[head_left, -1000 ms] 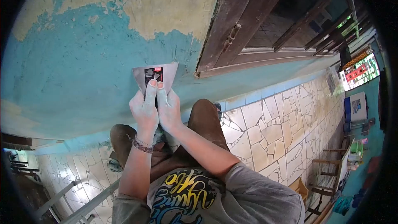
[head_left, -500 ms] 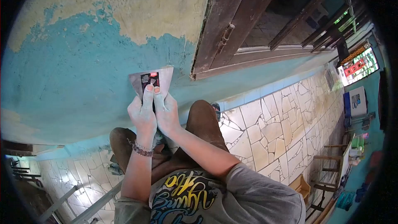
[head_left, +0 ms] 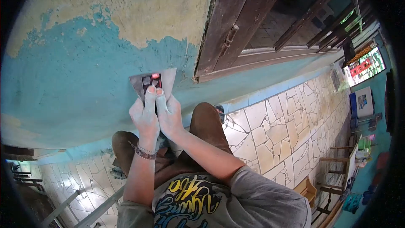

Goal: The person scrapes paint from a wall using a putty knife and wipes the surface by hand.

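Observation:
A wide-bladed scraper (head_left: 169,78) with a black and red label points upward in both fists, its blade edge right at the blue part of the wall (head_left: 93,76). My left hand (head_left: 145,116), with a bracelet at the wrist, grips it from the left. Pressed alongside is my right hand (head_left: 170,117), closed around it too. Both thumbs lie side by side on the lower part of the label, and pale dust coats the fingers. Most of the handle is hidden in the hands. Above the blade, the paint ends raggedly at a bare beige area (head_left: 156,8).
A brown wooden window frame (head_left: 230,29) sits right of the blade. Metal rails (head_left: 99,211), apparently of a ladder, show at lower left. Below is a floor of broken-pattern tiles (head_left: 274,135). A wooden chair (head_left: 333,177) and a green basket (head_left: 351,203) stand far right.
The scraper's blade has tipped slightly, so its label looks shorter and brighter. Both hands keep the same grip in almost the same place.

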A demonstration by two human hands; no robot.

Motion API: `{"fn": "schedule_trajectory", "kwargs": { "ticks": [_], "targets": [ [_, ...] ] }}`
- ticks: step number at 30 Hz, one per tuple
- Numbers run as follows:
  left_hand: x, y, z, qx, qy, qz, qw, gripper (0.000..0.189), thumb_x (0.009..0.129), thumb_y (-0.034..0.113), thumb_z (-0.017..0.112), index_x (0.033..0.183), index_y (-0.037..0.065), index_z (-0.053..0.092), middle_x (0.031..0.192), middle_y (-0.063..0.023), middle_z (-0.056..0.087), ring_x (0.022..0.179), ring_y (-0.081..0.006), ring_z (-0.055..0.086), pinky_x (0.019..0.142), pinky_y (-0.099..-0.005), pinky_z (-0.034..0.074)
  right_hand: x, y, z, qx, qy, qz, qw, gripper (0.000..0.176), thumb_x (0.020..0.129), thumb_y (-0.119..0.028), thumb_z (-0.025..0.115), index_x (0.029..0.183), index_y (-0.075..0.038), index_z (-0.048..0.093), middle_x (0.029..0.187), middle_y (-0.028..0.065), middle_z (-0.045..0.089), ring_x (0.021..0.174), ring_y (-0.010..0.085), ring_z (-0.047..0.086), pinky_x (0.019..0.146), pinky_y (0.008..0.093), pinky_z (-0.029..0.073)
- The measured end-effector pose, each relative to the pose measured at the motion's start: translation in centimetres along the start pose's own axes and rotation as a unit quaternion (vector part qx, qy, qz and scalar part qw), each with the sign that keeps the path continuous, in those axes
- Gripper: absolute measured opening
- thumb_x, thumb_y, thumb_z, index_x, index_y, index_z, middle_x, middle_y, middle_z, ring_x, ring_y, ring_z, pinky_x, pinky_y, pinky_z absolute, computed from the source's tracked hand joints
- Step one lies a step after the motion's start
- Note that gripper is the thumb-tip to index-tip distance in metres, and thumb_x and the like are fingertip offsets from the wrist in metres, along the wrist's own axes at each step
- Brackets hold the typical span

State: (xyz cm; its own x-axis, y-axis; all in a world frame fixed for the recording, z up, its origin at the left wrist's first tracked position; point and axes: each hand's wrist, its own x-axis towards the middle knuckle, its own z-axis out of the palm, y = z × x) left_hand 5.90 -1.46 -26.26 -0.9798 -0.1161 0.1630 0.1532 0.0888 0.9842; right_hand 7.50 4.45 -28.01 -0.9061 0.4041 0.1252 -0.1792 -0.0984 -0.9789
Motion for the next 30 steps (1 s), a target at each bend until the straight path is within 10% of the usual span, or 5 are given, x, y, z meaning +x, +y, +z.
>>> {"fn": "schedule_trajectory", "kwargs": {
  "ticks": [30],
  "targets": [
    [-1.7, -1.6, 0.7, -0.166, 0.06, -0.076, 0.981, 0.032, 0.095, 0.026, 0.056, 0.084, -0.003, 0.063, 0.075, 0.0011, 0.058, 0.068, -0.005, 0.047, 0.058, -0.0234, 0.04, -0.3, 0.5, -1.2, -0.054, -0.068, 0.021, 0.996, 0.036, 0.098, -0.031, 0.046, 0.104, 0.002, 0.058, 0.086, 0.0096, 0.063, 0.079, 0.0114, 0.053, 0.07, 0.0298, 0.046]
  ]
}}
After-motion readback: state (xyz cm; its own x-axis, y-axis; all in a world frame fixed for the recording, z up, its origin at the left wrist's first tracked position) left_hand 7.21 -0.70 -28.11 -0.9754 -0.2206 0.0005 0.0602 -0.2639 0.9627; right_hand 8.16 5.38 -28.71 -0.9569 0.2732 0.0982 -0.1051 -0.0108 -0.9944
